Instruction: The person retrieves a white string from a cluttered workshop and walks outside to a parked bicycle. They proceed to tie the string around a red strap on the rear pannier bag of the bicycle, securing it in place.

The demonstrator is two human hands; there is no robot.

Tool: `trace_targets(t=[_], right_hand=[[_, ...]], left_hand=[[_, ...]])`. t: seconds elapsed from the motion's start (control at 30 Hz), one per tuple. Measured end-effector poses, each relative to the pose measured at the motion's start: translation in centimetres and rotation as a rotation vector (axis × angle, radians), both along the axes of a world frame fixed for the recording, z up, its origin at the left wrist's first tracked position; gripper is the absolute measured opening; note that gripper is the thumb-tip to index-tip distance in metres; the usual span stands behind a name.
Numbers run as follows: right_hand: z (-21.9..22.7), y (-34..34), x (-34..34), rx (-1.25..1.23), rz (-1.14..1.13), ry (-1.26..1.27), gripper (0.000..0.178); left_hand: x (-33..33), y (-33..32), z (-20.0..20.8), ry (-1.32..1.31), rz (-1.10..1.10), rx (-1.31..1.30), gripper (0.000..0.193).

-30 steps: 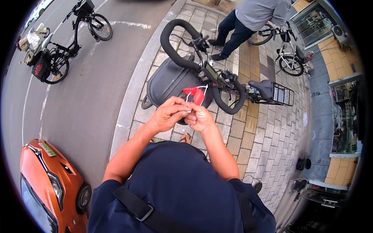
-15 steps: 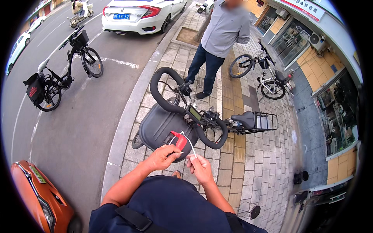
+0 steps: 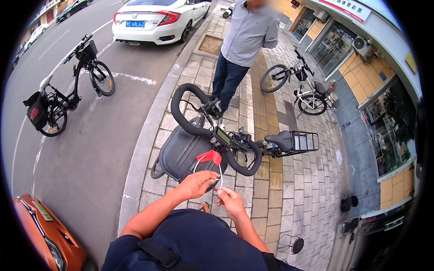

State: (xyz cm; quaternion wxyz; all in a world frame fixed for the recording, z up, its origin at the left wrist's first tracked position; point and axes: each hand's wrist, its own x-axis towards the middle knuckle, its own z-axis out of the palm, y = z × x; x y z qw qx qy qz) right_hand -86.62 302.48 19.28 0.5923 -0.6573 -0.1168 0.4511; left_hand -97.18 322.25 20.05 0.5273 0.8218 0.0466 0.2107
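Note:
A thin white strip, like a cable tie (image 3: 221, 174), hangs as a loop with a small red piece (image 3: 210, 156) at its top. My left hand (image 3: 198, 184) pinches one end of the strip. My right hand (image 3: 231, 202) pinches the other end, close to the left fingertips. The strip's joint between my fingers is too small to make out. Just beyond my hands stands a bicycle with black curved handlebars (image 3: 190, 126), a small display (image 3: 223, 136) and a dark grey lidded box (image 3: 187, 151) at its front.
A person in a grey jacket (image 3: 246, 38) stands beyond the handlebars. A white bicycle (image 3: 309, 92) is parked at right, near shopfronts. On the road at left are a black bicycle (image 3: 74, 88), a white car (image 3: 156, 22) and an orange car (image 3: 49, 230). A kerb (image 3: 147, 131) edges the paving.
The red piece has turned and opened out, from upright beside my left fingers to lying across the loop's top. My hands have lowered slightly, and the view has shifted a little.

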Motion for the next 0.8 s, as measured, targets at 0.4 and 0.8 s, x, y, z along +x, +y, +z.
trace_targets(t=[0.4,0.8], right_hand=[[-0.6,2.1,2.1,0.403,-0.1,0.487,0.019],[-0.9,2.6,2.9,0.35,0.076,0.455,0.019]], left_hand=[[-1.1,-0.3,-0.5,0.193,-0.088,-0.286,0.015],[-1.9,-0.5,-2.8,0.188,-0.142,-0.558,0.016]])
